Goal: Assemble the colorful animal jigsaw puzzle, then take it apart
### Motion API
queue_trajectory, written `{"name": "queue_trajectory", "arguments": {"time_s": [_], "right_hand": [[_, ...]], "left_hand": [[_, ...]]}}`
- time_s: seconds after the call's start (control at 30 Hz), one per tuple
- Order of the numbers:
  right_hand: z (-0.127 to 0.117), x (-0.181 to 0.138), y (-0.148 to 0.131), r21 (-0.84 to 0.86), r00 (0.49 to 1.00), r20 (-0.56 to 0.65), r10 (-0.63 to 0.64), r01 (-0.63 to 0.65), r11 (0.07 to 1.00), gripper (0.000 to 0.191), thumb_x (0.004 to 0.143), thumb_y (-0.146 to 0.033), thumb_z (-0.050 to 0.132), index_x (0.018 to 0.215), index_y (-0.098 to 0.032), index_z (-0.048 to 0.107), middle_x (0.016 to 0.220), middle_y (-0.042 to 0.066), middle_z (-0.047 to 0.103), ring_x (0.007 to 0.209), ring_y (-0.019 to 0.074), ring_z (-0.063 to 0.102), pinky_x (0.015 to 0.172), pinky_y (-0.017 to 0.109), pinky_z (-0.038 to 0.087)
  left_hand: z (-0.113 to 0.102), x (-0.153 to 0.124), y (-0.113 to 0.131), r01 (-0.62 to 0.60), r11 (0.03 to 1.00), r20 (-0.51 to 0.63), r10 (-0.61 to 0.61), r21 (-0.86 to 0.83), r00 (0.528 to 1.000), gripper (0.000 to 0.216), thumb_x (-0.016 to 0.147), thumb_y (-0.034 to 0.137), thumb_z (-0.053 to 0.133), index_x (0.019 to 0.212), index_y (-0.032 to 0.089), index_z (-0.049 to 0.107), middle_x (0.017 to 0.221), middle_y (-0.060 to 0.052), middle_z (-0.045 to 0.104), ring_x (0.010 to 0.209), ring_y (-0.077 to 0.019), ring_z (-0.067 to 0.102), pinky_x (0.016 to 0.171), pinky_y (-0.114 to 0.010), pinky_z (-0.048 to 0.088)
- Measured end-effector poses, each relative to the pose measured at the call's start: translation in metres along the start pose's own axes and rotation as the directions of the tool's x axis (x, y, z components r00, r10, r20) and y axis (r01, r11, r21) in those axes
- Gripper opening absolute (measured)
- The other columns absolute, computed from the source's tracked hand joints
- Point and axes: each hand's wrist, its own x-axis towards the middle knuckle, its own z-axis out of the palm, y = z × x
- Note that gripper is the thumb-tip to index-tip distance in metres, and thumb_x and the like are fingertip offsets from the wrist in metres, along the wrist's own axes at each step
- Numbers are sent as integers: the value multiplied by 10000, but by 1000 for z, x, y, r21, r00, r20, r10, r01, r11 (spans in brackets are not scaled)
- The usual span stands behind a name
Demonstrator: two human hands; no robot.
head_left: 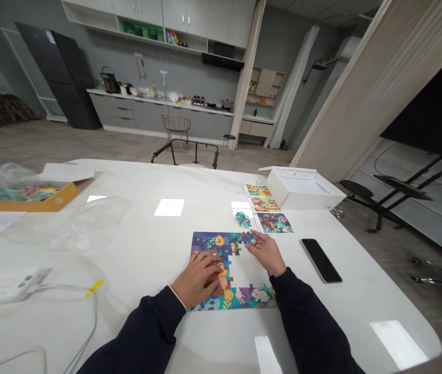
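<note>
A partly assembled jigsaw puzzle (pixel 213 303) lies on the white table, with colourful animals and plants and a bare gap at its middle right. My left hand (pixel 197 276) rests on the puzzle's left part, fingers stretched out and lying flat over the pieces. At the upper right edge, the thumb and forefinger of my right hand (pixel 267 253) are on either side of a dark blue puzzle piece (pixel 247 237), which they partly cover. Just beyond sits a small pile of loose pieces (pixel 243 219). A reference picture sheet (pixel 267 204) lies behind my right hand.
An open white box (pixel 302 189) stands at the back right, with a black phone (pixel 321 261) nearer me. On the left are a yellow box of bagged pieces (pixel 55 196), clear plastic wrap (pixel 92 223), and a white power strip (pixel 10 283) with its cable (pixel 95 306).
</note>
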Motion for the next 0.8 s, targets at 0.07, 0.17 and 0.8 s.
{"name": "queue_trajectory", "arguments": {"time_s": [0.07,0.17,0.8], "right_hand": [[6,-20,3,-11,998,62,28,-27,1000,570,761,-424,745,1242,-131,653,749,-7,598,585,154,570,561,304,521],[17,-40,-1,-156,997,73,-26,37,987,452,758,-387,748,1134,-143,686,790,8,583,599,158,565,599,327,526],[21,-54,-17,-463,972,143,-186,232,856,471,653,-443,945,892,-192,627,880,34,602,816,241,641,740,360,519]], "left_hand": [[-1,0,0,2,1000,9,-2,0,1000,316,851,164,665,1151,258,692,1398,-68,629,1328,-327,493,1094,-539,396],[0,1,0,0,1000,15,0,3,1000,329,852,164,663,1166,260,690,1400,-71,625,1331,-325,486,1097,-536,394],[1,0,-2,4,1000,22,-4,-6,1000,318,879,174,669,1185,259,679,1428,-64,610,1339,-322,471,1108,-537,371]]}}
